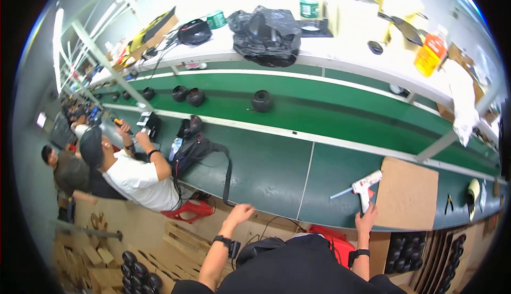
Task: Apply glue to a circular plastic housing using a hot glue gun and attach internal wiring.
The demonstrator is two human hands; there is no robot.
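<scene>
My right hand (365, 220) is at the table's near edge, its fingers closed round the lower end of the handle of a white hot glue gun (364, 186). The gun has an orange trigger, and a pale glue stick (341, 193) pokes out of its back end to the left. Just right of it lies a flat brown cardboard sheet (407, 194). My left hand (240, 214) hangs by the near table edge with fingers curled in and nothing visible in them. A black strap (228, 179) lies on the table just beyond it.
Beyond the dark green table (261, 169) runs a green conveyor (330, 116) bearing several round black parts (262, 101). A shelf above holds a black plastic bag (266, 36) and an orange bottle (430, 54). Pliers (450, 204) lie at right. A person in white (139, 182) works at left.
</scene>
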